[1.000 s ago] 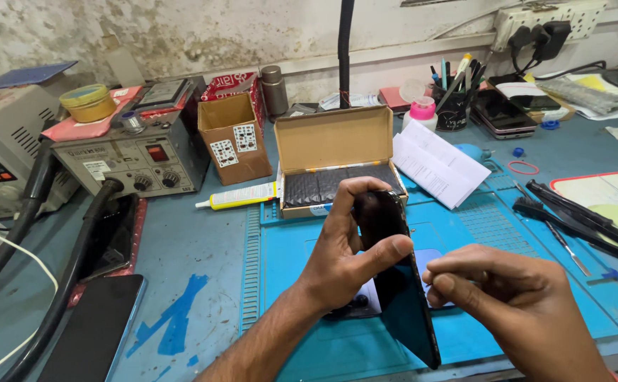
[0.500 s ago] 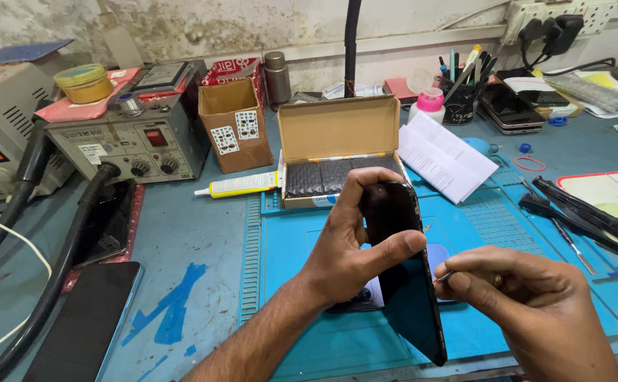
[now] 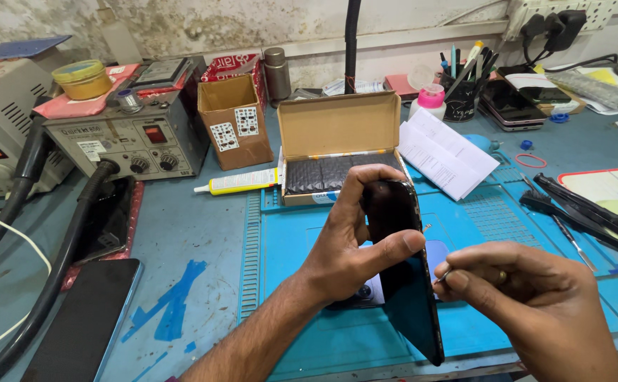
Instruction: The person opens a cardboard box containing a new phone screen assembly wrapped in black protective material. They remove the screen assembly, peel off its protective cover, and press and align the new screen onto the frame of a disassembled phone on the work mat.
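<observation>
In the head view, the left hand [image 3: 355, 244] grips a dark phone [image 3: 402, 272] upright at the picture's centre (over the blue mat [image 3: 302, 297]), while at four o'clock the right hand [image 3: 528, 301] pinches a thin tool [image 3: 442, 277] against its edge.

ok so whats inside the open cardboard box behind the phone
The open cardboard box holds a row of dark, ridged packs along its tray. The left hand and the black phone cover the tray's front right part, so what lies there cannot be seen.
</observation>
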`<state>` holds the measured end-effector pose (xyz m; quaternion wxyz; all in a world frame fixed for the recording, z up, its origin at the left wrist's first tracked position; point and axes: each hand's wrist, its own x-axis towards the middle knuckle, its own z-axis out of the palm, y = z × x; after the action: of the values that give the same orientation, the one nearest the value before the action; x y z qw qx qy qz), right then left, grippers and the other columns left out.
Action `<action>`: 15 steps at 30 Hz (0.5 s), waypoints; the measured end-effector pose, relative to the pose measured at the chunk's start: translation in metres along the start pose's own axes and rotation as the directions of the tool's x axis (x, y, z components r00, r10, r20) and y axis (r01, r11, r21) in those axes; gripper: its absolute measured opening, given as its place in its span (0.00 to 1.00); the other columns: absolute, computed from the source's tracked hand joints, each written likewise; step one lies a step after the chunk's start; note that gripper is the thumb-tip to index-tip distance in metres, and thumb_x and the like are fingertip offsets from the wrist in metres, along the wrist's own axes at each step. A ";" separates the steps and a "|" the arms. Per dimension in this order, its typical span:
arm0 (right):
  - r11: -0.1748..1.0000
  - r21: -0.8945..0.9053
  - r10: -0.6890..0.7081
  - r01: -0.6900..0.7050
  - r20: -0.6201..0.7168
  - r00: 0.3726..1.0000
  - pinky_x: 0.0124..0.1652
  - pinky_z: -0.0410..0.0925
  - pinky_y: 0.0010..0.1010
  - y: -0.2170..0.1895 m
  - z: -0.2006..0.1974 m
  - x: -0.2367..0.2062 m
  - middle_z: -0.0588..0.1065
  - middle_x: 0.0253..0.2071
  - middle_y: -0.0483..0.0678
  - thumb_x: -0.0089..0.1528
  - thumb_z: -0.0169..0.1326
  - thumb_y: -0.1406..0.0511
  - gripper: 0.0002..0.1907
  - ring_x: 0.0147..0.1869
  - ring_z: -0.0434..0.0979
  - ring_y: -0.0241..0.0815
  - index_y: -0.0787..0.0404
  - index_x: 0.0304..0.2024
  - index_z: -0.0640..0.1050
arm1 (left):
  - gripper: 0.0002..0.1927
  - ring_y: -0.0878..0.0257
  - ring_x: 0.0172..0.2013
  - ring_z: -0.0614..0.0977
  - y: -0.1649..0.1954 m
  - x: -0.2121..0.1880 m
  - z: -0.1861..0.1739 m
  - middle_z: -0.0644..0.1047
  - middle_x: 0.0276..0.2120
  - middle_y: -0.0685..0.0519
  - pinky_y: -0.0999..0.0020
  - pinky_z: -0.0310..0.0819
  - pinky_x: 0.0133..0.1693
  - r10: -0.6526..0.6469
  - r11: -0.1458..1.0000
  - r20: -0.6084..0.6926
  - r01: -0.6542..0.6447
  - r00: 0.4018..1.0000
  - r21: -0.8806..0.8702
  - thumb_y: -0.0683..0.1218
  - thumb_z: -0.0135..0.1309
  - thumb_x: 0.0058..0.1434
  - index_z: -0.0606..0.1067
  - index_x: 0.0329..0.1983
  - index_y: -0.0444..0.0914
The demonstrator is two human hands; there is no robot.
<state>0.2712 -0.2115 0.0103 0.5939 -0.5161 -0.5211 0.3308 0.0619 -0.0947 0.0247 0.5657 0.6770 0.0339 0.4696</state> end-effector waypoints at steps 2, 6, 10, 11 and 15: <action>0.997 0.042 -0.064 0.063 0.025 0.998 0.44 0.82 0.39 0.000 0.001 -0.003 0.84 0.38 0.59 0.60 0.63 0.76 0.09 0.43 0.88 0.47 0.72 0.43 0.82 | 0.33 0.65 0.51 0.76 0.002 -0.001 0.000 0.71 0.50 0.51 0.68 0.76 0.53 -0.022 1.000 0.003 0.022 1.000 -0.015 0.45 0.65 0.64 0.61 0.66 0.40; 0.989 0.046 -0.145 0.142 0.050 0.988 0.45 0.82 0.38 -0.003 0.004 -0.008 0.84 0.39 0.59 0.59 0.63 0.76 0.07 0.44 0.87 0.46 0.73 0.41 0.85 | 0.33 0.66 0.52 0.75 0.004 -0.002 0.000 0.69 0.52 0.52 0.69 0.76 0.53 -0.032 0.999 0.012 0.033 0.999 -0.040 0.44 0.64 0.63 0.60 0.66 0.40; 0.990 0.018 -0.143 0.143 0.044 0.989 0.44 0.81 0.36 -0.007 0.008 -0.011 0.81 0.39 0.58 0.59 0.63 0.76 0.07 0.44 0.87 0.46 0.71 0.41 0.83 | 0.33 0.67 0.50 0.72 0.005 -0.002 -0.002 0.67 0.50 0.53 0.70 0.74 0.52 -0.018 1.000 0.027 0.019 0.999 -0.019 0.45 0.63 0.64 0.60 0.67 0.41; 0.989 0.023 -0.147 0.146 0.045 0.988 0.44 0.81 0.36 -0.007 0.009 -0.012 0.81 0.39 0.58 0.59 0.63 0.76 0.07 0.44 0.87 0.45 0.71 0.40 0.84 | 0.33 0.67 0.49 0.72 0.005 -0.002 -0.002 0.67 0.50 0.53 0.71 0.73 0.52 -0.017 1.000 0.026 0.017 1.000 -0.014 0.45 0.63 0.64 0.60 0.67 0.41; 0.991 0.009 -0.135 0.135 0.030 0.990 0.43 0.80 0.35 -0.009 0.012 -0.014 0.81 0.39 0.58 0.59 0.64 0.76 0.07 0.43 0.87 0.45 0.70 0.40 0.83 | 0.33 0.68 0.48 0.70 0.005 -0.004 -0.003 0.66 0.45 0.54 0.72 0.71 0.51 -0.020 1.000 0.029 0.020 0.999 -0.003 0.46 0.63 0.64 0.60 0.68 0.40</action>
<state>0.2550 -0.2232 0.0139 0.6086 -0.4727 -0.5626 0.2995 0.0555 -0.0969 0.0262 0.5719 0.6826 0.0318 0.4539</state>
